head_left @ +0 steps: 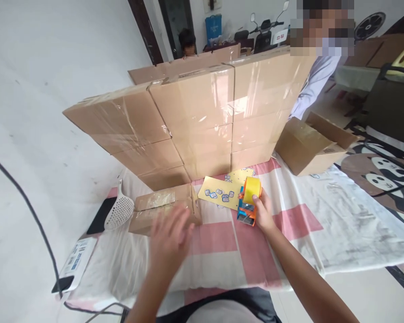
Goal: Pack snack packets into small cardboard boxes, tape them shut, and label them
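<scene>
The right hand [264, 211] was gripping the dispenser [246, 214], orange and blue, its thumb against the yellow tape roll [252, 187]. The dispenser was over the cloth [218, 237], just beside the near end of the card [218, 193], which lay between nine and ten o'clock from it; whether the dispenser touched the cloth could not be told. The card was yellow with small printed drawings.

At nine o'clock from the dispenser lay the small box [155, 200], shut, with clear tape across its top. The left hand [170, 231] was blurred, its fingers spread and loose, before the box's front right part; contact between them could not be made out.

At nine o'clock from the small box, a white strainer [121, 213] lay partly over a black sheet [99, 217]. At eight o'clock from the box was a white pack [79, 258], a phone-like black slab [63, 284] at its near end.

At eleven o'clock from the dispenser rose the stack [205, 121] of taped cartons. At two o'clock stood an open box [309, 154], and at twelve o'clock from that, a co-worker's pale sleeve [311, 92].
</scene>
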